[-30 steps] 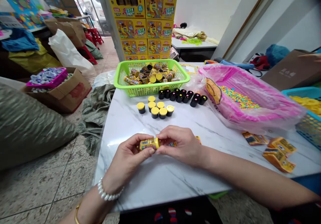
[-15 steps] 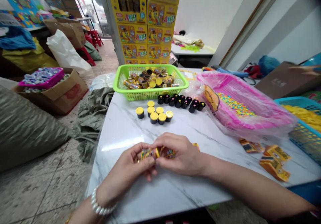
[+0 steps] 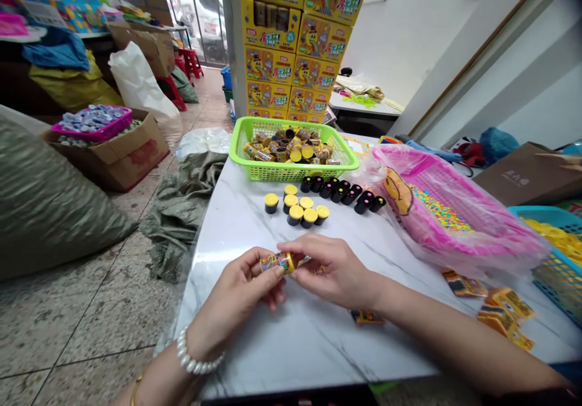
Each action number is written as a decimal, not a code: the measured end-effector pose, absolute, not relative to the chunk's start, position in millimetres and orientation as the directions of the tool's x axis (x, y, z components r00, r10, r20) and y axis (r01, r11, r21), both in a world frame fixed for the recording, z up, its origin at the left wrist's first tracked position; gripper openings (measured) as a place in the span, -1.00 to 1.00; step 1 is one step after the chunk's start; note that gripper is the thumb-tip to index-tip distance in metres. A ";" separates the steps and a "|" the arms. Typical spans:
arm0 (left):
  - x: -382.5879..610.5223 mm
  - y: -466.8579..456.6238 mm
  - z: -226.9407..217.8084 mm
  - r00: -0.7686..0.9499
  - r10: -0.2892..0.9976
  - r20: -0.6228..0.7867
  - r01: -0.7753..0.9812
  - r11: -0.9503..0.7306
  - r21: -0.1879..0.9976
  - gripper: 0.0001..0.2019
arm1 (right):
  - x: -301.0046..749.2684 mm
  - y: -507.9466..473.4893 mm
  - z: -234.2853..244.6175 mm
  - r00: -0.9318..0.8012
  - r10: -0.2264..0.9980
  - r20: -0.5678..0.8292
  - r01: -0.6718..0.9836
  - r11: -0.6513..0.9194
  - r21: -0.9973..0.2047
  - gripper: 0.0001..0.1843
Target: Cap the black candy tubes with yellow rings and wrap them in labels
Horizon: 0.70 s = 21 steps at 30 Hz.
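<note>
My left hand [image 3: 248,282], with a pearl bracelet at the wrist, grips a small cylindrical cup [image 3: 277,263] in a yellow printed wrap, thumb along its side. My right hand [image 3: 334,272] reaches the cup's right end, its thumb and fingers closed on a printed label [image 3: 313,265] that they partly hide. Beneath the right wrist lies a small pile of printed labels [image 3: 367,317]. Beyond the hands stand several black cups with yellow lids [image 3: 295,214]. Behind those is a group of black cups with coloured dots on top [image 3: 350,196].
A green basket [image 3: 240,151] of wrapped cups stands at the back. To the right is a plastic-lined pink basket [image 3: 500,236] with coloured beads, then a blue basket [image 3: 559,272] of yellow pieces. Label stacks [image 3: 504,315] lie at the right. Yellow boxes [image 3: 270,66] are piled behind.
The view has shifted, so the table and baskets sit further right. The cup is turned slightly and shows more of its printed side. The label pile under the right wrist is now more visible.
</note>
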State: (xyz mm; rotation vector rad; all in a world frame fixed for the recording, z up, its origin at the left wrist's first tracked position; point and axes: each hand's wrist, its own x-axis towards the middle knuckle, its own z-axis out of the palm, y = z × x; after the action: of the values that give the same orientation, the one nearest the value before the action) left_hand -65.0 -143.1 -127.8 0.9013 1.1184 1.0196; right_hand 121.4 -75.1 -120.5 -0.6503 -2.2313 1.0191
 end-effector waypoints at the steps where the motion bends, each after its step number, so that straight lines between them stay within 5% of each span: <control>1: -64.8 -143.4 -128.4 0.136 0.950 -0.281 -0.169 0.302 0.938 -0.75 | 120.5 -76.0 -122.1 -0.711 0.617 0.337 0.173 0.619 -0.766 -0.52; 9: -65.7 -143.8 -130.3 0.072 0.941 -0.329 -0.182 0.337 0.924 -0.68 | 109.7 -65.4 -117.4 -0.697 0.574 0.430 0.181 0.722 -0.668 -0.64; 13: -67.6 -143.4 -126.6 -0.134 0.951 -0.278 -0.229 0.244 0.942 -0.59 | 100.6 0.3 -81.7 -0.554 0.787 0.272 0.258 0.473 -0.843 -0.73; 17: -68.7 -144.1 -126.2 -0.113 0.957 -0.267 -0.057 0.262 0.963 -0.64 | 111.1 56.5 -49.2 -0.335 0.931 0.143 0.243 0.232 -0.942 -0.54; 21: -65.2 -145.3 -130.5 0.022 0.974 -0.227 0.227 0.216 0.950 -0.71 | 139.1 21.7 -60.9 -0.494 0.836 0.238 0.435 0.475 -0.765 -0.74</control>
State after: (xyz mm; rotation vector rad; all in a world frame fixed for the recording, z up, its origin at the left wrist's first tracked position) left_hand -65.2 -145.3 -130.5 1.2199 1.4330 0.8912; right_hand 139.1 21.7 -60.9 -1.0485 -2.1166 0.8567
